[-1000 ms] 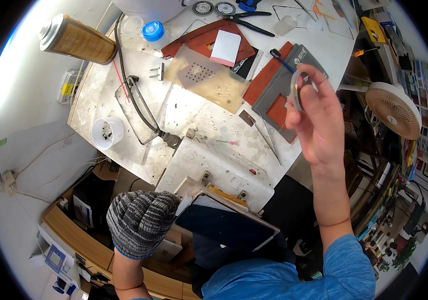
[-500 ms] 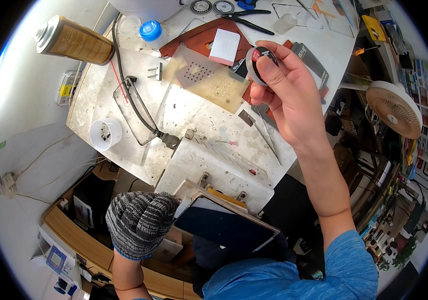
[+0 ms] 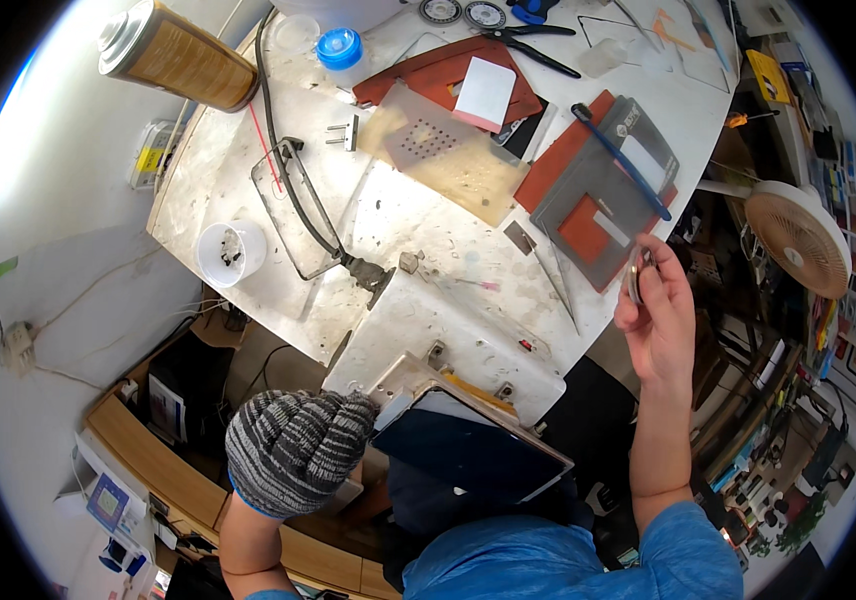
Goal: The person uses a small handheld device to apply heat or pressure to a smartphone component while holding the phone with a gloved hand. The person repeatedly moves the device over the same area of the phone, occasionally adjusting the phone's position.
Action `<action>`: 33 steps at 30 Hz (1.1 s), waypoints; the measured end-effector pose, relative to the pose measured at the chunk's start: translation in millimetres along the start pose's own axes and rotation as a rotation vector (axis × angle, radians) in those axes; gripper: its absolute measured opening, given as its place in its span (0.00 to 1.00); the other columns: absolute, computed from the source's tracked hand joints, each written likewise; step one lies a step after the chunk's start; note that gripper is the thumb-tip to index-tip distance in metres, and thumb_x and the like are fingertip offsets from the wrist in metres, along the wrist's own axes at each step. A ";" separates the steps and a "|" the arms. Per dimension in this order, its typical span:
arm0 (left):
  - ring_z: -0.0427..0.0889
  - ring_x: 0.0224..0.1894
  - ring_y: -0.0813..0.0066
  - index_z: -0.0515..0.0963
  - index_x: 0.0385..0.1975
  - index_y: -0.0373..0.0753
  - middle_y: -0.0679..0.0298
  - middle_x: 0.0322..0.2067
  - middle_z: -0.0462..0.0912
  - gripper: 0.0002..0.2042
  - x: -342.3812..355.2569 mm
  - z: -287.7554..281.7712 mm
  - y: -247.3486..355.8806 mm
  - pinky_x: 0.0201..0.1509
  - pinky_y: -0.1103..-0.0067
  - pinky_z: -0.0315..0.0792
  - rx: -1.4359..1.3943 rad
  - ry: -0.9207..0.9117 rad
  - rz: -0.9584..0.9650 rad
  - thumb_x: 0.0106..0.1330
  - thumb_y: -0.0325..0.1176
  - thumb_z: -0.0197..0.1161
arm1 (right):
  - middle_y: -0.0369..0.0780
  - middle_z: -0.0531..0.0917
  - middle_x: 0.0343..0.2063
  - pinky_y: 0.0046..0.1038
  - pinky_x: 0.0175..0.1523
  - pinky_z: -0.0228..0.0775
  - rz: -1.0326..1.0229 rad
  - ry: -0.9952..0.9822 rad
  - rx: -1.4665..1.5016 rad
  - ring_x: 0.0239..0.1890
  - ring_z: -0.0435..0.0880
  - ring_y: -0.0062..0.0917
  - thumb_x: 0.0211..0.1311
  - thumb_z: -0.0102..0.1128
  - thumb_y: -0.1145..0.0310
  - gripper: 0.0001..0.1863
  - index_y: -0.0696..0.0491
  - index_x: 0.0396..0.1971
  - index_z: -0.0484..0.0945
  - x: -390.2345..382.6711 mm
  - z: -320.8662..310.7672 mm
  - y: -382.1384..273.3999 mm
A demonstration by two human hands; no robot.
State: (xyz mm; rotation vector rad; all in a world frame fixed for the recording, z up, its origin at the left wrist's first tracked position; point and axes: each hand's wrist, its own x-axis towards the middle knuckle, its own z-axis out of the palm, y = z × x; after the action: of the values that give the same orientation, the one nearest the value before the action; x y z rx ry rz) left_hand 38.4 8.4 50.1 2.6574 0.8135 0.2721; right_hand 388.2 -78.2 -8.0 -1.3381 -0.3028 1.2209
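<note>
The left hand (image 3: 293,450) was hidden inside a striped grey knitted glove, low beside a dark blue tablet (image 3: 463,450); whether it gripped anything could not be told. On the white bench (image 3: 428,240) lay a white cup (image 3: 231,253), a black cable (image 3: 293,180) and a grey-and-red mat (image 3: 598,190). The right hand (image 3: 658,320) pinched a small metal ring (image 3: 636,275), seen edge-on and hard to make out, at the bench's right edge. Half a second earlier that hand was higher, over the mat.
</note>
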 end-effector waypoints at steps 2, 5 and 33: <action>0.82 0.31 0.71 0.82 0.39 0.45 0.69 0.30 0.82 0.16 -2.6 -2.6 1.2 0.33 0.73 0.75 0.019 -0.024 0.001 0.47 0.34 0.63 | 0.36 0.77 0.35 0.18 0.25 0.70 0.003 -0.007 0.018 0.21 0.76 0.15 0.67 0.54 0.71 0.19 0.59 0.55 0.67 -5.3 -3.6 2.2; 0.82 0.31 0.71 0.82 0.39 0.45 0.69 0.31 0.82 0.16 -6.8 -4.0 2.0 0.33 0.74 0.74 0.005 -0.047 0.001 0.48 0.35 0.62 | 0.36 0.77 0.34 0.17 0.24 0.71 -0.001 -0.020 0.033 0.21 0.76 0.16 0.67 0.55 0.70 0.19 0.59 0.55 0.67 -8.7 -4.7 2.8; 0.79 0.31 0.62 0.80 0.40 0.45 0.64 0.27 0.79 0.15 -46.4 9.1 3.0 0.34 0.66 0.69 -0.144 -0.076 -0.165 0.52 0.40 0.61 | 0.35 0.77 0.33 0.18 0.24 0.71 0.038 -0.043 -0.004 0.20 0.76 0.17 0.64 0.59 0.71 0.22 0.60 0.55 0.66 -23.4 -6.5 2.2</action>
State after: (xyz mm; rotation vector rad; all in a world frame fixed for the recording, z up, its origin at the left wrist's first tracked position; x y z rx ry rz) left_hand 4.5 -22.9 39.2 2.4351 0.9454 0.1786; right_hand 382.5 -100.9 -1.2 -1.3277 -0.3115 1.2829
